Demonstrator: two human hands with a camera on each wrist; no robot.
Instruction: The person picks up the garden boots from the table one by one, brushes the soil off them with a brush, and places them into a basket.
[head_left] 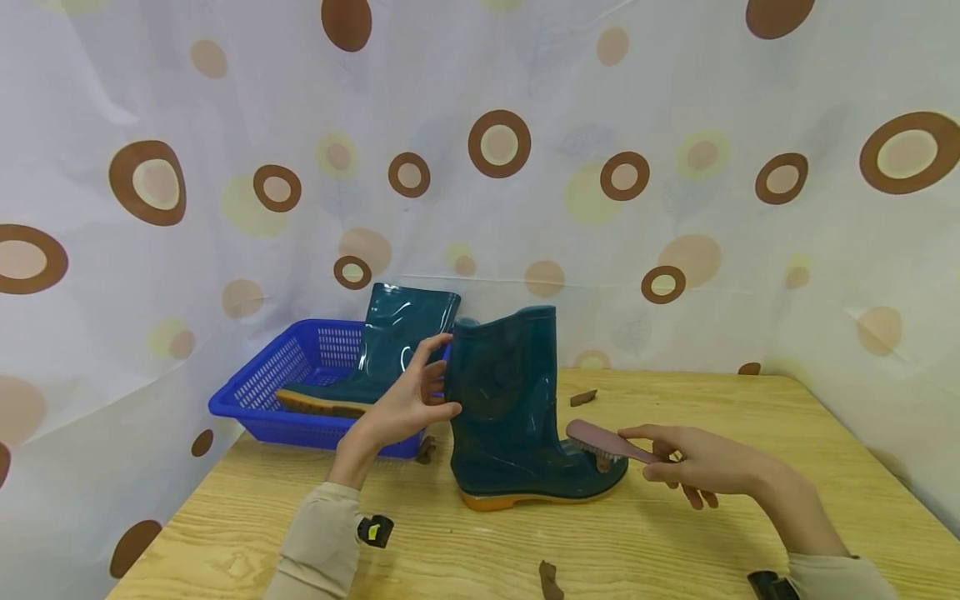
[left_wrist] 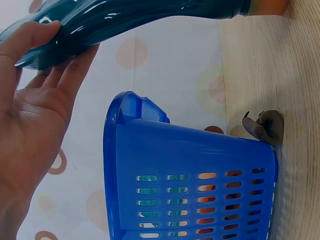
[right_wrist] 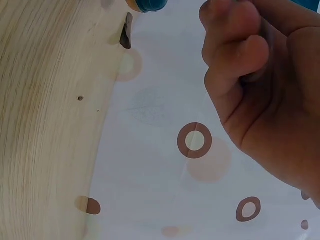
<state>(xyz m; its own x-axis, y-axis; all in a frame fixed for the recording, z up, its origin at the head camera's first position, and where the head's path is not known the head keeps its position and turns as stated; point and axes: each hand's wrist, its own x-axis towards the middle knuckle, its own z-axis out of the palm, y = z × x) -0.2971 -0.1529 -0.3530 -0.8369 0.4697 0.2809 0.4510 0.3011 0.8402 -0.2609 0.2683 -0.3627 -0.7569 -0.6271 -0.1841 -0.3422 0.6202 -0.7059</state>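
Observation:
A dark green rubber boot point(head_left: 502, 408) with a tan sole stands upright on the table, toe to the right. My left hand point(head_left: 405, 404) grips the back of its shaft; in the left wrist view the thumb lies on one side and the fingers on the other. Between thumb and fingers, my right hand point(head_left: 708, 462) holds the handle of a pinkish brush point(head_left: 592, 436). The bristles face down over the boot's toe, where a brown scrap point(head_left: 603, 464) shows beneath them. In the right wrist view, the right hand point(right_wrist: 270, 95) has curled fingers and the brush is hidden.
A blue plastic basket point(head_left: 273, 421) stands at the back left with a second green boot point(head_left: 405, 333) in it. Brown scraps lie by the basket point(left_wrist: 267, 127), behind the boot point(head_left: 583, 398) and at the table's front point(head_left: 550, 579). A patterned sheet point(head_left: 585, 83) surrounds the table.

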